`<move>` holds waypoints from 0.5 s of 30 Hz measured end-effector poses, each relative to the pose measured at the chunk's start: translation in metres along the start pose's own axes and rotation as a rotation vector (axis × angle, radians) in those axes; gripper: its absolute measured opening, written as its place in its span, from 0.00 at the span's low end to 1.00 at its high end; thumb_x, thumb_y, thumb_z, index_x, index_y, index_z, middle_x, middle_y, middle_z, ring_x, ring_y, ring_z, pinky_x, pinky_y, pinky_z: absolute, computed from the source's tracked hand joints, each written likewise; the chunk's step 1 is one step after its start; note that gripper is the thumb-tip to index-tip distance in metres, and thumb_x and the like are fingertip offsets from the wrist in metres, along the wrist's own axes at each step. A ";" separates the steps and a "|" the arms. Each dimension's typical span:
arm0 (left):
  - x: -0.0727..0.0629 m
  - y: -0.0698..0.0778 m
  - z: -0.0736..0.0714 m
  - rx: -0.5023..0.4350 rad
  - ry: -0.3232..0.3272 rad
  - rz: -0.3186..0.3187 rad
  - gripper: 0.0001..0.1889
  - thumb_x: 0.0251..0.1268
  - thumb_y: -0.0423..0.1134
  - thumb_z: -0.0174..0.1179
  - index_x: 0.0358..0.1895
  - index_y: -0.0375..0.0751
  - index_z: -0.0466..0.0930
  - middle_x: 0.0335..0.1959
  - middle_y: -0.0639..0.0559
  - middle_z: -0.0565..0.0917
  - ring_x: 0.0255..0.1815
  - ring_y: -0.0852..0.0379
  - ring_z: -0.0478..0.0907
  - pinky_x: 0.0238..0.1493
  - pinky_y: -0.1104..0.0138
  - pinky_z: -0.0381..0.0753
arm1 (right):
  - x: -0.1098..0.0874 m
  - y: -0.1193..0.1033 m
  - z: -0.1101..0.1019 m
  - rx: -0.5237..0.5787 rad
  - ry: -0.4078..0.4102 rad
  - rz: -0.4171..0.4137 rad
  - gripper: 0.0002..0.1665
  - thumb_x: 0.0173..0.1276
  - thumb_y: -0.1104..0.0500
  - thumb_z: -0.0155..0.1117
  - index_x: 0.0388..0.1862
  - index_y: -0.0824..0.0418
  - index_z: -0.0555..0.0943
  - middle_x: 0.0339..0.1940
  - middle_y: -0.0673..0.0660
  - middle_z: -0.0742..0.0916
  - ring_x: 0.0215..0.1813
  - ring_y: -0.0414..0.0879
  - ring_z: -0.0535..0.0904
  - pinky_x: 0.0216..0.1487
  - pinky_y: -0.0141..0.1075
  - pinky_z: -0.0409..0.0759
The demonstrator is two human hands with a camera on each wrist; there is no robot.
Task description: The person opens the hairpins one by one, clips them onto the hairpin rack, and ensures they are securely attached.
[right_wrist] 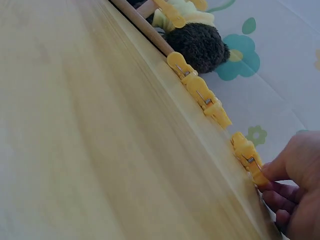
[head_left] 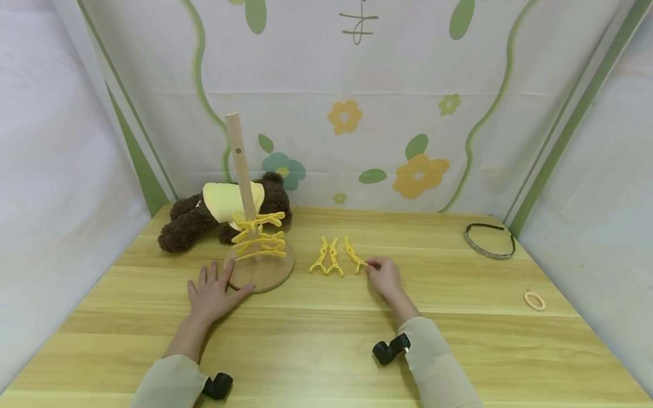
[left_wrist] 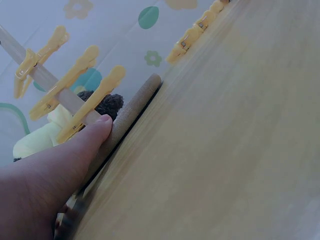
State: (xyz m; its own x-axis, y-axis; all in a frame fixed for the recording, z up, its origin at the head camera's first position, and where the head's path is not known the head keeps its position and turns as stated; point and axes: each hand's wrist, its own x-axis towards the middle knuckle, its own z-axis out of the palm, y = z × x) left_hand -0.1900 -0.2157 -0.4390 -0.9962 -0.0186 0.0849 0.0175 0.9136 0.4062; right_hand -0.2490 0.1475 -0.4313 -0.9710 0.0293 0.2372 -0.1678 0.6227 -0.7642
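Toward the middle of the counter (head_left: pixel 316 351), three yellow clips lie in a loose row, their splayed ends facing the near edge. The right hand (head_left: pixel 385 277) pinches the rightmost clip (head_left: pixel 352 252) by its near end; the other two clips (head_left: pixel 333 258) lie just beside each other, untouched. The left hand (head_left: pixel 213 297) is spread, fingers extended, its thumb resting on the round base (head_left: pixel 262 275) of a wooden pole (head_left: pixel 242 170), which stands left of the row. More clips are clamped across the lower pole, one above another.

Each clip looks like light, stiff plastic, smooth enough to slip a little, with a small metal spring (right_wrist: pixel 251 160). The splayed tabs seem the place to hold, as squeezing there should part the tips; a grip nearer the middle would probably leave it shut.

Behind the pole, near the back left corner, lies a teddy (head_left: pixel 221 204). A headband (head_left: pixel 492 255) sits near the back right corner, with a ring (head_left: pixel 539 307) by the right edge.
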 end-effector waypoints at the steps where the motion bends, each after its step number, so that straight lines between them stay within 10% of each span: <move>1: 0.000 0.000 0.000 -0.001 0.002 0.000 0.49 0.46 0.72 0.43 0.67 0.45 0.46 0.63 0.28 0.44 0.62 0.31 0.34 0.48 0.36 0.27 | 0.000 0.000 -0.001 -0.006 0.004 0.001 0.08 0.53 0.68 0.59 0.32 0.71 0.81 0.27 0.59 0.82 0.32 0.50 0.75 0.35 0.41 0.72; 8: 0.000 0.000 0.000 -0.004 0.009 0.001 0.49 0.46 0.72 0.43 0.67 0.45 0.46 0.63 0.28 0.44 0.62 0.31 0.34 0.48 0.37 0.26 | 0.000 0.005 0.000 -0.240 -0.070 -0.086 0.27 0.47 0.49 0.68 0.39 0.69 0.78 0.30 0.57 0.76 0.34 0.50 0.69 0.35 0.40 0.66; 15: 0.000 0.000 0.000 -0.011 0.005 0.003 0.48 0.46 0.72 0.43 0.67 0.45 0.46 0.63 0.27 0.44 0.62 0.30 0.34 0.48 0.36 0.27 | -0.002 0.005 -0.001 -0.225 -0.044 -0.044 0.23 0.49 0.57 0.66 0.41 0.71 0.77 0.35 0.63 0.74 0.41 0.56 0.67 0.39 0.44 0.65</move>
State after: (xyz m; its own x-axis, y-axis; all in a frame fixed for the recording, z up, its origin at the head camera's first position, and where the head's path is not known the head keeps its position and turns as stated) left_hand -0.1903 -0.2153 -0.4389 -0.9958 -0.0179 0.0903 0.0215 0.9090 0.4163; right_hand -0.2481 0.1513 -0.4346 -0.9710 -0.0329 0.2370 -0.1728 0.7816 -0.5994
